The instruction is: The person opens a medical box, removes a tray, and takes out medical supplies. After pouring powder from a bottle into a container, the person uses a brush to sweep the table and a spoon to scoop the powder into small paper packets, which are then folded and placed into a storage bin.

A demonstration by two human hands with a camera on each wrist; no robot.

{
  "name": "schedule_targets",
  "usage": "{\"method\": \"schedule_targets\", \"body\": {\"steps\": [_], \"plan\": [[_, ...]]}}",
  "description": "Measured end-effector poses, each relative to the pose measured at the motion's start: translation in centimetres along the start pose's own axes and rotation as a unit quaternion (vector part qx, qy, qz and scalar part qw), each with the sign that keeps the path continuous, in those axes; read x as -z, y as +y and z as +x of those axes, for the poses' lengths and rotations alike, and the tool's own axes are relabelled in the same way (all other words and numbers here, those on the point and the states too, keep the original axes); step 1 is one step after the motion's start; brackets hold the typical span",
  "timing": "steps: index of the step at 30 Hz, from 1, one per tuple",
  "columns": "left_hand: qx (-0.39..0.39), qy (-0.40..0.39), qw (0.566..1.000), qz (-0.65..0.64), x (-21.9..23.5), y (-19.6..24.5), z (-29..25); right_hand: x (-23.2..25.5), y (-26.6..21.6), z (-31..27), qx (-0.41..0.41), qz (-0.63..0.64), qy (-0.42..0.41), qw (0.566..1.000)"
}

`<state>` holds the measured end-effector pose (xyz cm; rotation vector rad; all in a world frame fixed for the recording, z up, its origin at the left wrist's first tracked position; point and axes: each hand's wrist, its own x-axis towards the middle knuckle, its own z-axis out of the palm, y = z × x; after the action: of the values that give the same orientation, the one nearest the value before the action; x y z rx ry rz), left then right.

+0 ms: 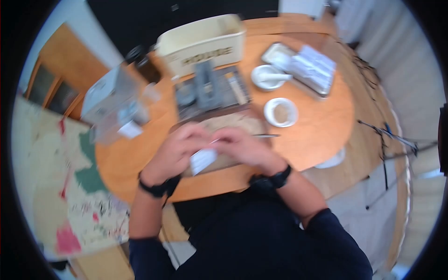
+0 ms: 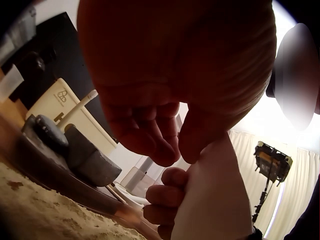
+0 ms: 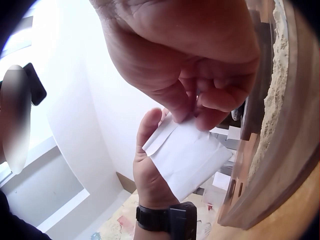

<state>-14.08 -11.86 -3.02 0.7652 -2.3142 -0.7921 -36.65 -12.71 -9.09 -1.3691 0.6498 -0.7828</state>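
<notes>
A folded white paper packet [image 1: 203,161] is held between both hands over the near side of a wooden tray with a rough beige layer [image 1: 235,122]. My left hand [image 1: 179,149] pinches the packet between thumb and fingers. In the right wrist view, the left thumb lies along the packet's side behind the white paper [image 3: 190,157]. My right hand [image 1: 242,147] pinches its upper folded edge, fingertips close to the left ones. The left wrist view shows the paper [image 2: 215,195] hanging below the left fingertips, with curled right fingers [image 2: 167,195] beside it. A thin dark stick [image 1: 267,136] shows beyond the right hand.
Behind the tray are dark grey blocks [image 1: 207,86] and a cream bin [image 1: 203,44] with lettering. To the right stand a white mortar with pestle [image 1: 269,77], a white bowl of brown powder [image 1: 281,112] and stacked white papers [image 1: 313,67]. A clear box [image 1: 109,100] stands left.
</notes>
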Motion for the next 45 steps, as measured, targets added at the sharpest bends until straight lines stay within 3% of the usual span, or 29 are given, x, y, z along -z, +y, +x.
{"method": "schedule_targets", "body": {"steps": [2, 7, 9, 14, 17, 18, 19, 20, 22, 23, 24, 26, 31, 33, 36, 40, 42, 45], "plan": [[0.042, -0.012, 0.999, -0.012, 0.2, 0.9, -0.1, -0.2, 0.6, 0.6, 0.03, 0.05, -0.028, 0.998], [0.063, 0.0, 0.998, 0.021, 0.9, 1.6, -0.1, -0.8, -0.1, 0.7, 0.021, 0.044, -0.023, 0.999], [0.105, 0.023, 0.993, 0.042, 2.0, 1.5, -0.4, -0.5, -0.3, 0.4, 0.037, -0.069, 0.051, 0.996], [0.125, 0.121, 0.975, 0.135, 5.0, 0.8, -2.6, 0.8, -2.8, -3.7, 0.058, -0.142, 0.142, 0.978], [0.125, 0.172, 0.948, 0.236, 7.8, 0.7, -4.5, 2.8, -3.0, -7.8, 0.134, -0.24, 0.244, 0.93], [0.142, 0.183, 0.935, 0.27, 9.0, 0.8, -5.5, 3.0, -3.2, -9.2, 0.136, -0.149, 0.292, 0.935], [0.157, 0.192, 0.92, 0.304, 10.1, 0.4, -6.3, 4.3, -2.6, -10.4, 0.186, -0.235, 0.336, 0.893], [0.164, 0.202, 0.906, 0.335, 11.2, -0.9, -7.6, 5.2, -2.0, -11.9, 0.164, -0.173, 0.389, 0.89], [0.173, 0.209, 0.888, 0.372, 12.8, -3.5, -9.9, 7.3, -0.3, -13.9, 0.174, -0.189, 0.453, 0.854], [0.23, 0.222, 0.878, 0.357, 13.2, -4.4, -10.8, 8.3, 0.5, -14.8, 0.183, -0.182, 0.486, 0.835], [0.284, 0.234, 0.867, 0.337, 13.3, -5.5, -11.6, 9.2, 1.2, -15.6, 0.185, -0.18, 0.482, 0.837], [0.301, 0.229, 0.861, 0.341, 13.2, -7.9, -13.4, 10.6, 2.9, -16.6, 0.168, -0.187, 0.517, 0.818], [0.29, 0.193, 0.851, 0.394, 11.9, -7.7, -12.8, 11.1, 6.0, -17.0, 0.15, -0.226, 0.513, 0.814], [0.362, 0.193, 0.832, 0.374, 11.4, -7.4, -11.9, 11.0, 6.2, -16.9, 0.146, -0.245, 0.501, 0.817], [0.385, 0.174, 0.829, 0.366, 11.6, -8.9, -12.2, 10.8, 5.9, -16.6, 0.147, -0.253, 0.479, 0.828], [0.363, 0.179, 0.843, 0.355, 11.4, -10.5, -12.9, 10.8, 5.9, -16.7, 0.133, -0.264, 0.46, 0.837], [0.32, 0.223, 0.834, 0.389, 10.7, -11.1, -13.2, 10.8, 6.0, -16.8, 0.126, -0.263, 0.456, 0.841], [0.331, 0.229, 0.827, 0.393, 10.0, -11.7, -13.3, 10.5, 5.7, -16.5, 0.131, -0.273, 0.459, 0.835]]}}
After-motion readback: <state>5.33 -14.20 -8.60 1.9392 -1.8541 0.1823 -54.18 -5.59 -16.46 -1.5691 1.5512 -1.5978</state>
